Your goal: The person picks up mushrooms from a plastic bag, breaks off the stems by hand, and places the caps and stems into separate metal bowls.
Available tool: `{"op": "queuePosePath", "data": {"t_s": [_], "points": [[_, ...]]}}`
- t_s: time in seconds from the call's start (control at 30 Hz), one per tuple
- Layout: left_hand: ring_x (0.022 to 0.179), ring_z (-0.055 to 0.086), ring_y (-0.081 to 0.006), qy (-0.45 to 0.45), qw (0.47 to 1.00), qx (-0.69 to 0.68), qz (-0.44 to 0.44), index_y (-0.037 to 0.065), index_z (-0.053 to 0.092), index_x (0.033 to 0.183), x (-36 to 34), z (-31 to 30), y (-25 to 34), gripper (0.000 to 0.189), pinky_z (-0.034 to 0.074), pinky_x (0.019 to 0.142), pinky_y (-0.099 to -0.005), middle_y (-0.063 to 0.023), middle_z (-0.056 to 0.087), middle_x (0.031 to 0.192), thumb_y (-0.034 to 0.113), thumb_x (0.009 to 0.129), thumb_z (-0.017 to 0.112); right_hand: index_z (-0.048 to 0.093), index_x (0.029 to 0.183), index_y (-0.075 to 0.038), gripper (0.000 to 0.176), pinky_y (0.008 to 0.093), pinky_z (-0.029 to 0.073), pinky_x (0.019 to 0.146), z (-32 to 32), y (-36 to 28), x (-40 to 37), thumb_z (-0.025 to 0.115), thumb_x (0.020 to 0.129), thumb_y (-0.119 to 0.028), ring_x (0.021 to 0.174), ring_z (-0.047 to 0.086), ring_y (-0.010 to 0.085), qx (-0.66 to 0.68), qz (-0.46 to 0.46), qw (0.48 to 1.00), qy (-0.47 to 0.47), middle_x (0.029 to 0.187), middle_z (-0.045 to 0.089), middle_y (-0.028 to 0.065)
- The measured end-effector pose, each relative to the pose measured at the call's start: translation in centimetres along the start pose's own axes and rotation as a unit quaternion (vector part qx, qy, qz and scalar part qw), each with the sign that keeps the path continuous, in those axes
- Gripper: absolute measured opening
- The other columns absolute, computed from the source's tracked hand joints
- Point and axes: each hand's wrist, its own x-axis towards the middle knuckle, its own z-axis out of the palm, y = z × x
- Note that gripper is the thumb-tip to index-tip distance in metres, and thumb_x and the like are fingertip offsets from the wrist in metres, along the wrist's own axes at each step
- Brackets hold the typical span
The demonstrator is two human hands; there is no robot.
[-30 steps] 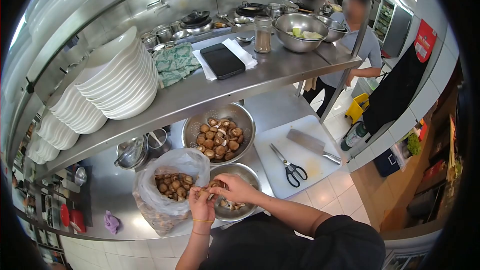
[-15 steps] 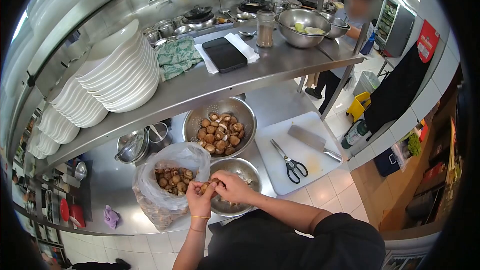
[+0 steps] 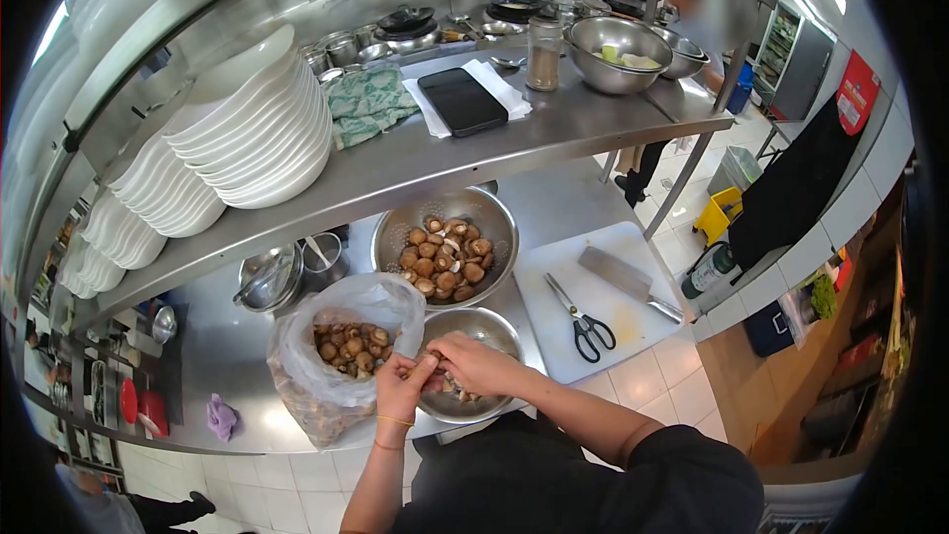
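Note:
Both hands meet over the left rim of a steel bowl holding small pale pieces. My left hand has its fingers closed round a brown mushroom, mostly hidden by the fingers. Against it, my right hand is closed on the same mushroom with its fingertips. Just left of them stands an open clear plastic bag with brown mushrooms inside. Behind the bowl, a perforated colander contains more mushrooms.
A white cutting board at right carries black-handled scissors and a cleaver. Steel pots stand behind the bag. The shelf above holds stacked white plates, a phone and a jar. Another person stands beyond it.
The view has shifted slightly, so the worktop items appear a little further right. My hands are closer together over the bowl. The person beyond the shelf has moved, and another person shows more at lower left.

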Motion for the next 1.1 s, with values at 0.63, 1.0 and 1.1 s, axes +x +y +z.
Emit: {"op": "queuePosePath", "data": {"t_s": [0.63, 1.0, 1.1], "points": [[0.055, 0.052, -0.0066, 0.025, 0.996, -0.082, -0.024, 0.009, 0.052, 0.074, 0.4, 0.9, -1.3, 0.028, 0.039, 0.049, -0.0225, -0.0002, 0.058, 0.063, 0.015, 0.091, 0.073, 0.064, 0.092, 0.0, 0.014, 0.0415, 0.048, 0.062, 1.3, -0.9, 1.6, 0.06, 0.08, -0.004, 0.068, 0.06, 0.0335, 0.035, 0.046, 0.99, 0.131, 0.081, 0.059, 0.0158], [0.071, 0.067, -0.0122, 0.033, 0.998, -0.031, 0.049, 0.002, 0.054, 0.076, 1.0, 0.6, -1.3, 0.022, 0.059, 0.069, -0.0246, -0.0082, 0.069, 0.078, 0.005, 0.091, 0.07, 0.06, 0.097, 0.002, 0.021, 0.0412, 0.049, 0.071, -1.1, -0.3, 1.4, 0.068, 0.085, -0.014, 0.081, 0.061, 0.0335, 0.073, 0.092, 0.99, 0.074, 0.088, 0.06, 0.0164], [0.068, 0.067, -0.0115, 0.018, 0.999, 0.032, 0.04, 0.003, 0.053, 0.075, 1.3, 0.7, -1.0, 0.024, 0.059, 0.067, -0.0246, -0.0085, 0.069, 0.077, 0.007, 0.09, 0.071, 0.06, 0.093, 0.002, 0.023, 0.0399, 0.048, 0.061, -0.8, 0.5, 1.1, 0.07, 0.083, -0.015, 0.067, 0.06, 0.0288, 0.09, 0.096, 0.989, 0.073, 0.078, 0.06, 0.0149]]}}
